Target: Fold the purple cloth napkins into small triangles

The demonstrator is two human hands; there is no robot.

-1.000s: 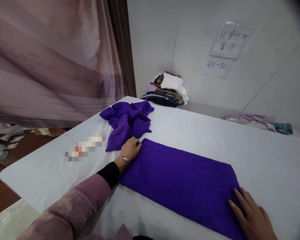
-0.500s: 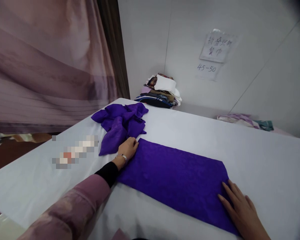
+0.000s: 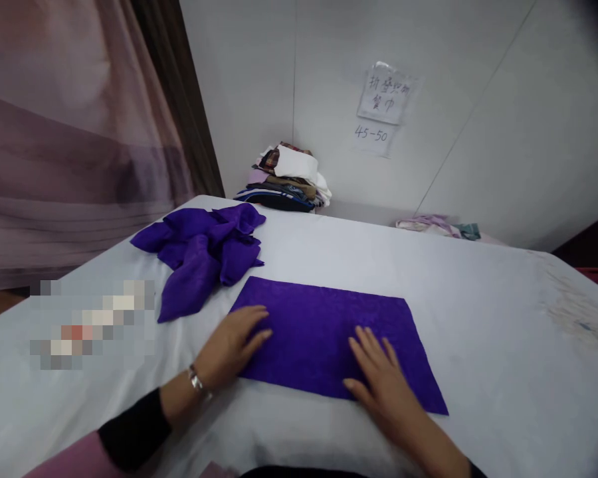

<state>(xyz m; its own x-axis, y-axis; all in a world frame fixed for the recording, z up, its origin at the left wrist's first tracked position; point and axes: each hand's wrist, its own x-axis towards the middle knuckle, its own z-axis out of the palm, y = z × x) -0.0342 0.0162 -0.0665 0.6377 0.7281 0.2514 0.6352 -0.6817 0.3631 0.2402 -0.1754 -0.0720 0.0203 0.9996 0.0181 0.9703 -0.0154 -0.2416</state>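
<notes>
A purple cloth napkin (image 3: pixel 309 332), folded into a flat rectangle, lies on the white-covered table in front of me. On its left end rests my left hand (image 3: pixel 234 345), fingers stretched out and thumb apart, with a bracelet at the wrist. My right hand (image 3: pixel 379 375) lies on the right half near the front edge, its fingers spread over the fabric. Both hands are open and grip nothing. Beyond my left hand is a crumpled heap of purple cloth (image 3: pixel 199 249).
White cloth covers the table (image 3: pixel 498 332). A stack of folded clothes (image 3: pixel 284 176) sits at the far edge, with more fabric (image 3: pixel 433 226) farther right. Handwritten paper (image 3: pixel 381 96) hangs on the wall. A pinkish curtain (image 3: pixel 70 133) hangs at left. A pixelated patch blurs something on the left.
My left hand has moved from the napkin's far left corner nearer to me. My right hand has shifted inward from the right edge. The view has turned rightward.
</notes>
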